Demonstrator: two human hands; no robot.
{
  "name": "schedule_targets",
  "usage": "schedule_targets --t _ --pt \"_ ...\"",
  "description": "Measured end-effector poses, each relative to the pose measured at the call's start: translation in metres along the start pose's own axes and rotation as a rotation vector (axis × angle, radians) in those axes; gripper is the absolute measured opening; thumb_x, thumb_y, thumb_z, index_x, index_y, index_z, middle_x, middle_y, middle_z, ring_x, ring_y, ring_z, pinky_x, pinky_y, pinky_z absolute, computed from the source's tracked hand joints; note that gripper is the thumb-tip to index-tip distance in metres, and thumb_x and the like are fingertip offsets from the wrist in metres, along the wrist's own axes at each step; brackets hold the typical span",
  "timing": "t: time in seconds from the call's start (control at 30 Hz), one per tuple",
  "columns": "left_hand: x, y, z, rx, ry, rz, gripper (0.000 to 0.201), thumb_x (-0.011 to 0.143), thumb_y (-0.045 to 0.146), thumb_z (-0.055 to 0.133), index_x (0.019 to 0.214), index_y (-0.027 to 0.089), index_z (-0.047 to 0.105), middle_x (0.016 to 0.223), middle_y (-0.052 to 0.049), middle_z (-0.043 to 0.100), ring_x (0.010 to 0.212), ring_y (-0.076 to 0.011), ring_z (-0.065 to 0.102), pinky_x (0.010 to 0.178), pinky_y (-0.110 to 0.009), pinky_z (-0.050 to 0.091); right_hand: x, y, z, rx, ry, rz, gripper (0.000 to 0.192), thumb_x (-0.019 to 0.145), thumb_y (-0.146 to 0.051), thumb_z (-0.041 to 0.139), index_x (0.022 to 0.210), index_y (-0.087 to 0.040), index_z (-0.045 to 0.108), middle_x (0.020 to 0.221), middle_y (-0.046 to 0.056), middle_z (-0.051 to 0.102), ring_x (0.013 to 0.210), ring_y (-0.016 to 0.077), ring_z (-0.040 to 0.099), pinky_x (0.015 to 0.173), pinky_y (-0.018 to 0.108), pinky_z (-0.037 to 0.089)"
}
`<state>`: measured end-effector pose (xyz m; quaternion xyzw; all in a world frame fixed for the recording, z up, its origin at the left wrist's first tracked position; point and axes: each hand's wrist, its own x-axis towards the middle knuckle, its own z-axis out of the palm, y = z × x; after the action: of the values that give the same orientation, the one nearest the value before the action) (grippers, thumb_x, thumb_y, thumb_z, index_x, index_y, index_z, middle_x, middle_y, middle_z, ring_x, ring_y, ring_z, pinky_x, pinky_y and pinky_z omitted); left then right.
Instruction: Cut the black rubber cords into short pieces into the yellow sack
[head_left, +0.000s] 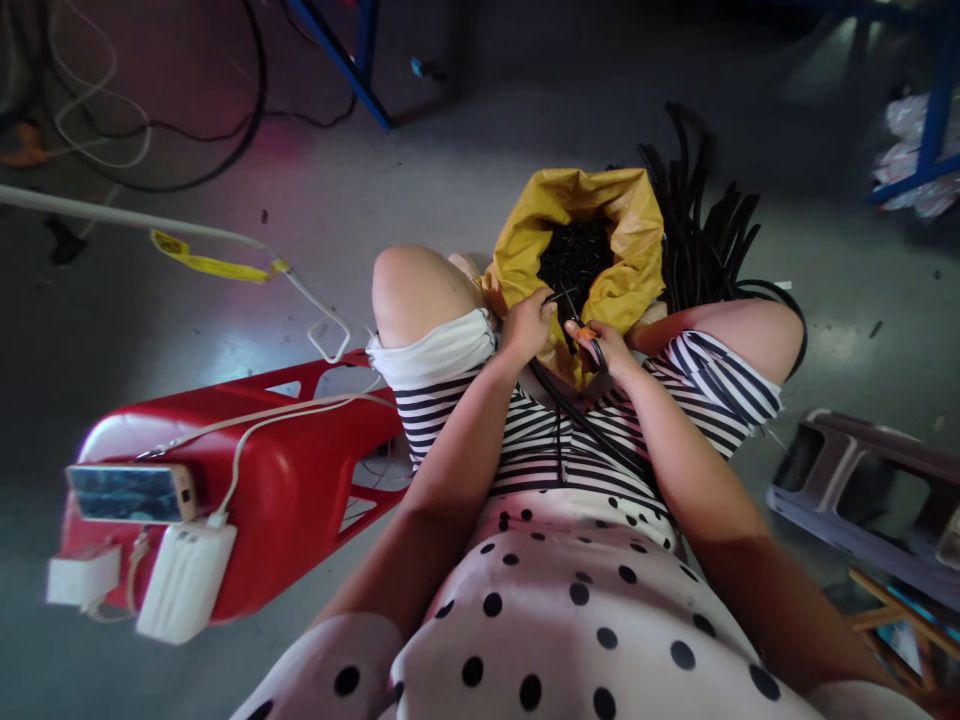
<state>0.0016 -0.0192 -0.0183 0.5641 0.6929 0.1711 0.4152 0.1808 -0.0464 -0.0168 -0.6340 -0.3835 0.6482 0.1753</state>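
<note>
Between my knees stands a yellow sack (637,215), its mouth open and a heap of small black pieces (576,255) inside. At the sack's near rim, my left hand (527,327) is closed on a thin black strip (553,297). My right hand (615,356) is wrapped round a pair of scissors (587,336) with orange and black handles; their blades point into the sack, close to the strip. Another length of black strip (592,430) lies across my lap. Right of the sack is a bundle of long black strips (697,240).
At left, a red plastic stool (262,500) carries a phone (131,493), a white power bank (187,580) and cables. A white rod (217,232) with a yellow tag extends above it. A grey stool (862,480) is at right. Blue metal legs (360,70) stand ahead.
</note>
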Motion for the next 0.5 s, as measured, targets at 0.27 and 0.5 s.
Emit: schedule_targets --t 0.27,0.5 --pt "0.0010 0.0006 0.0009 0.063 -0.023 -0.030 0.040 0.109 0.021 0.056 0.143 0.020 0.077 0.135 -0.013 0.083 0.128 -0.0304 0.076 0.110 -0.037 0.055 0.0061 0.0079 0.0011 -0.079 0.004 0.018 0.072 0.076 -0.083 0.091 0.075 -0.027 0.045 0.049 -0.006 0.047 0.039 0.0137 0.046 0.037 0.028 0.038" --pt "0.0020 -0.0029 0.0042 0.125 -0.054 -0.023 0.040 0.109 0.021 0.056 0.144 0.022 0.077 0.133 -0.013 0.084 0.128 -0.0314 0.076 0.108 -0.038 0.055 0.0066 0.0076 0.0016 -0.061 0.051 0.018 0.074 0.070 -0.081 0.096 0.073 -0.026 0.046 0.049 -0.007 0.045 0.039 0.0128 0.045 0.036 0.028 0.041"
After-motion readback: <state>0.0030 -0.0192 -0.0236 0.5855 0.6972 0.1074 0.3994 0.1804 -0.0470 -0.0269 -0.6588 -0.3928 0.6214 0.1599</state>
